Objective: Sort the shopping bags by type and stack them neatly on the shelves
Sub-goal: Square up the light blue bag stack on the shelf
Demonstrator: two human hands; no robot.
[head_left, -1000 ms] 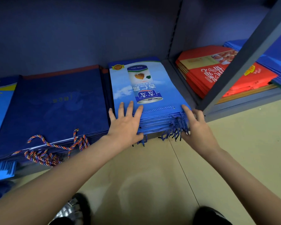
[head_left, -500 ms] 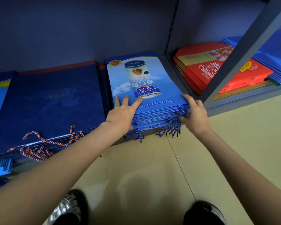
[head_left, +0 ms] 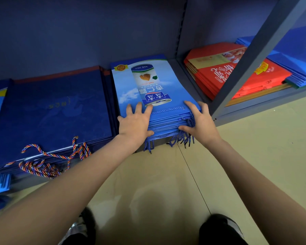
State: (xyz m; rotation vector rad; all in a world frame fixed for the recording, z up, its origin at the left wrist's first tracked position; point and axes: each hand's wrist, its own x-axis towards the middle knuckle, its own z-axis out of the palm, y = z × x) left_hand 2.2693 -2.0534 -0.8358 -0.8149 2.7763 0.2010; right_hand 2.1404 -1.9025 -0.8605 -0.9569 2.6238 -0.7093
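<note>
A stack of light blue shopping bags [head_left: 148,82] printed with a drink can lies flat on the bottom shelf [head_left: 254,112], its blue cord handles hanging over the front edge. My left hand [head_left: 134,122] rests on the stack's near left corner, fingers spread flat on the top bag and thumb against the front edge. My right hand [head_left: 200,121] lies on the near right corner with fingers on top and thumb along the front of the stack. To the left sits a dark blue bag stack [head_left: 57,110].
Multi-coloured rope handles [head_left: 42,165] spill from the dark blue stack. Red bags [head_left: 224,75] and more blue bags [head_left: 297,57] fill the right bay behind a grey upright post [head_left: 254,55]. Beige floor [head_left: 166,183] lies below, with my shoes at the bottom edge.
My right hand moved from the stack's right side onto its top corner, thumb now against the front. My left hand stayed pressed on the near left corner. The stack sits slightly deeper.
</note>
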